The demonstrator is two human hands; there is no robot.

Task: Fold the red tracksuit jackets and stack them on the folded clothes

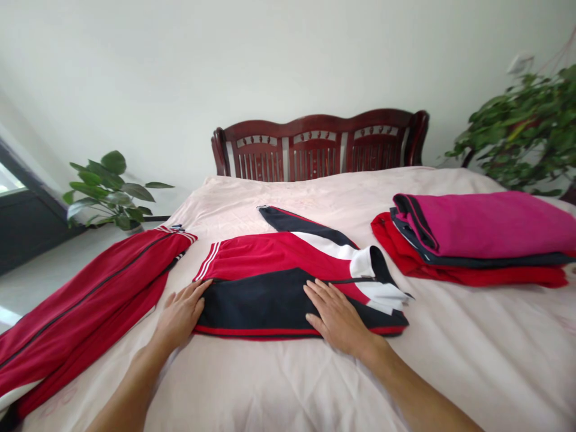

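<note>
A red, navy and white track jacket (265, 255) lies on the bed in front of me, its white collar to the right and its striped hem to the left. The near sleeve is folded flat over the front, while the far sleeve stretches out behind toward the headboard. My left hand (182, 312) rests at the hem end with its fingers on the cuff of the folded sleeve. Flat on that navy sleeve, nearer the collar, is my right hand (337, 318), fingers extended. Neither hand grips the cloth.
Another red garment (103, 288) with a dark stripe lies along the bed's left edge. To the right sits a stack of folded clothes (490, 228), magenta on top. A dark wooden headboard (315, 144) stands behind, with potted plants (112, 186) at both sides.
</note>
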